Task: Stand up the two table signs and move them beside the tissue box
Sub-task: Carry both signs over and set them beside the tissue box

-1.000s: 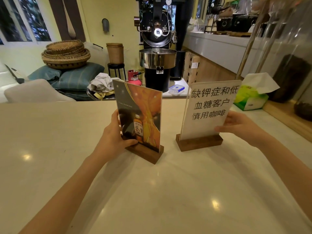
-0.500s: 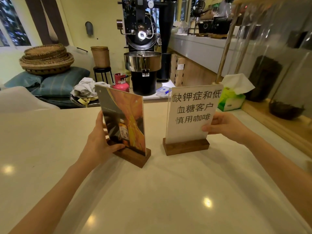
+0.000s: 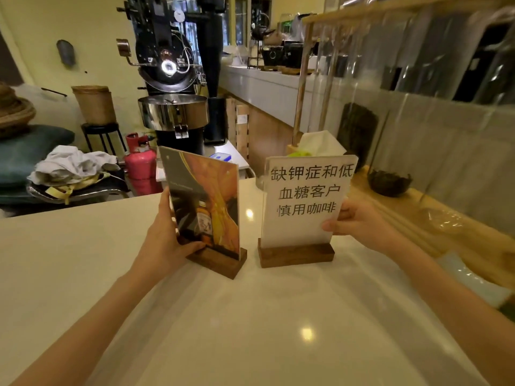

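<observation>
Two signs stand upright near the worktop's far edge: left hand pinches the picture sign, right hand the text sign. Stiff, slick panels, heavy wooden feet; gripping low looks safest, tissue box just behind.

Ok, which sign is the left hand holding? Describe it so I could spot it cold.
On the pale counter, two upright signs stand side by side in dark wooden bases. The left hand grips the picture sign, angled to the viewer. Unlike the white sign with black Chinese text held by the right hand, it shows an orange image with a small bottle.
</observation>
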